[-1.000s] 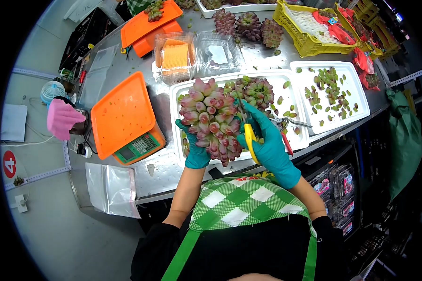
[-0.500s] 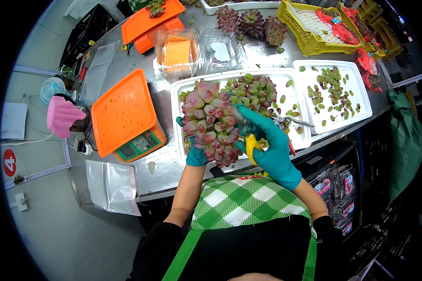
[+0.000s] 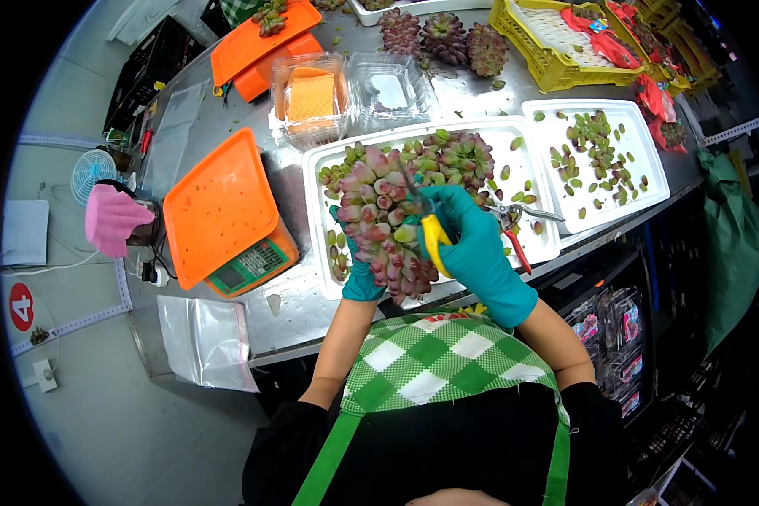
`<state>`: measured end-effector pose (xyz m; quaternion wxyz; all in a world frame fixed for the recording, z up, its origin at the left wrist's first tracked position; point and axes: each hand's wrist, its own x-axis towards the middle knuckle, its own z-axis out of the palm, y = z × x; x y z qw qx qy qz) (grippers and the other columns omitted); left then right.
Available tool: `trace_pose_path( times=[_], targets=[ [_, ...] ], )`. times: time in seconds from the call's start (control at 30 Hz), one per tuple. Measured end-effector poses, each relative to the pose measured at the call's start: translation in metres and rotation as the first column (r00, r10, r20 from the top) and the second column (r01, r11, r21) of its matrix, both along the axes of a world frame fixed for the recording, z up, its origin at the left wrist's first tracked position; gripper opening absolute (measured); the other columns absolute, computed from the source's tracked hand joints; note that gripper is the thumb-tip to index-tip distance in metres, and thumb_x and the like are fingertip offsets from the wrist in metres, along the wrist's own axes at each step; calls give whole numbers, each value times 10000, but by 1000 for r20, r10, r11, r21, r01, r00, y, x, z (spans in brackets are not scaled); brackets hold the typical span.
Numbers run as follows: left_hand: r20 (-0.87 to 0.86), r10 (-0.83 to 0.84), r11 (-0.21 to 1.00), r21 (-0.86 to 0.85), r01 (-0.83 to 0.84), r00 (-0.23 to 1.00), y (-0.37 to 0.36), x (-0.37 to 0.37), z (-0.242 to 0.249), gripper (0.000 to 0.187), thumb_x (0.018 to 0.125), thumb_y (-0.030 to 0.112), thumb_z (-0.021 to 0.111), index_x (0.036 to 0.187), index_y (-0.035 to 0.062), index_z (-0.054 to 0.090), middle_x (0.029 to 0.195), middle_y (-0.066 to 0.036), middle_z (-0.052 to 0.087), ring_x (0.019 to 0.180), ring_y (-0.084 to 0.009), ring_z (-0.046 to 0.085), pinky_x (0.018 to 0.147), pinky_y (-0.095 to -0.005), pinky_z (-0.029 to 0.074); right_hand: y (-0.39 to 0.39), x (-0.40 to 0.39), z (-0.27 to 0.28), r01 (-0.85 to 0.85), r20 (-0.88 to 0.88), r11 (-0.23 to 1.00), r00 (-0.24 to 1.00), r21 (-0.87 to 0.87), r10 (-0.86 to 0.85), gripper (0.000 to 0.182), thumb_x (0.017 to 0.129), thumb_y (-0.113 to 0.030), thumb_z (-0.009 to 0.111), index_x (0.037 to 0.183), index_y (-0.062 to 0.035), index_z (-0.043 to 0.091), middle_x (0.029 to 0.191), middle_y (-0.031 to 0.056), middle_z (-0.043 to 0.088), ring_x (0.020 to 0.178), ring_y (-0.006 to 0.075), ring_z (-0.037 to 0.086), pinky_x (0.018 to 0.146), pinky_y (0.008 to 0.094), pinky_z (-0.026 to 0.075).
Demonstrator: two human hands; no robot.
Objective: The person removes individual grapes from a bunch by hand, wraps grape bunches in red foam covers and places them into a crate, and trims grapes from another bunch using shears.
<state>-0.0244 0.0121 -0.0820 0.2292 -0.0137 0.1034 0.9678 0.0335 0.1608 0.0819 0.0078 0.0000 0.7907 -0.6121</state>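
I note left hand fingers wrapped around pink-green grape bunch; right hand fingers closed on yellow-handled scissors, over white foam tray.

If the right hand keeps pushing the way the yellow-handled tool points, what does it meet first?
Most likely the pink-green succulent cluster held by the left hand. The right hand aims the yellow-handled tool up-left, its tip already at the leaves, though depth is unclear.

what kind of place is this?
Likely a plant packing bench, probably at a succulent nursery: a steel table with white trays of loose leaves, a weighing scale, clear boxes, and gloved hands trimming a succulent cluster.
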Motion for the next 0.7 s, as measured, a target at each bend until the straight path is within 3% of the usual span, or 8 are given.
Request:
trace_pose_path(
  times=[0.03, 0.13, 0.17, 0.23, 0.33, 0.47, 0.57, 0.7],
  targets=[
    [-15, -5, 999, -50, 4, 1000, 0, 3, 10, 705, 805, 602, 311, 1303, 105, 269, 1253, -150, 386, 1100, -294, 434, 885, -407, 413, -4, -2, -10, 39, -81, 961, 995, -272, -63, 402, 707, -51, 633, 1085, -99, 505, 769, 43, 596, 640, 95, 566, 577, 215, 442],
    [-43, -35, 988, -154, 29, 998, -2, 9, 31, 699, 809, 595, 309, 1301, 101, 271, 1253, -150, 386, 1101, -294, 434, 888, -409, 410, 23, -4, -3, 44, -294, 994, 956, 96, -14, 461, 678, -62, 656, 1110, -114, 500, 779, 40, 569, 648, 127, 555, 579, 241, 446],
    [-45, -43, 983, -179, 34, 998, -3, 10, 35, 697, 810, 593, 309, 1301, 99, 272, 1253, -150, 386, 1101, -295, 434, 889, -410, 409, 34, -6, 4, 46, -402, 951, 911, 306, 86, 508, 662, -44, 655, 1135, -119, 486, 759, 40, 547, 642, 141, 541, 567, 252, 439],
    [-54, -50, 973, -230, 36, 997, -6, 12, 44, 693, 813, 588, 307, 1300, 97, 273, 1253, -150, 386, 1102, -295, 433, 891, -411, 408, 54, -10, 25, 128, -523, 736, 784, 664, 335, 603, 629, -8, 653, 1186, -129, 459, 718, 38, 503, 630, 169, 514, 542, 276, 426],
    [-63, -49, 954, -299, 28, 997, -3, 12, 52, 686, 817, 581, 306, 1298, 92, 275, 1253, -150, 386, 1102, -296, 433, 894, -413, 405, 63, -3, 43, 36, -299, 500, 838, 865, 456, 726, 560, -55, 682, 1231, -168, 427, 684, 52, 463, 646, 226, 493, 555, 319, 427],
    [-80, -35, 930, -366, 3, 996, 1, 11, 62, 678, 822, 572, 304, 1296, 87, 278, 1254, -150, 385, 1103, -296, 432, 897, -416, 402, 58, -7, 56, 73, -159, 178, 828, 981, 537, 602, 630, -118, 641, 1200, -168, 453, 709, 28, 476, 659, 190, 513, 540, 297, 425],
    [-86, -31, 919, -395, -6, 996, 5, 10, 67, 671, 827, 564, 302, 1294, 83, 280, 1254, -150, 385, 1104, -297, 431, 900, -418, 399, 50, -9, 61, 193, -116, -69, 798, 979, 591, 498, 689, -118, 571, 1176, -130, 465, 720, 23, 477, 685, 180, 516, 572, 294, 429],
    [-79, -34, 918, -395, 0, 996, 8, 15, 71, 663, 832, 555, 300, 1292, 77, 282, 1254, -150, 385, 1105, -298, 430, 904, -421, 395, 38, -13, 77, 65, 4, -79, 749, 995, 662, 445, 724, -96, 508, 1163, -48, 457, 729, 34, 476, 696, 178, 508, 641, 301, 423]
  ],
)
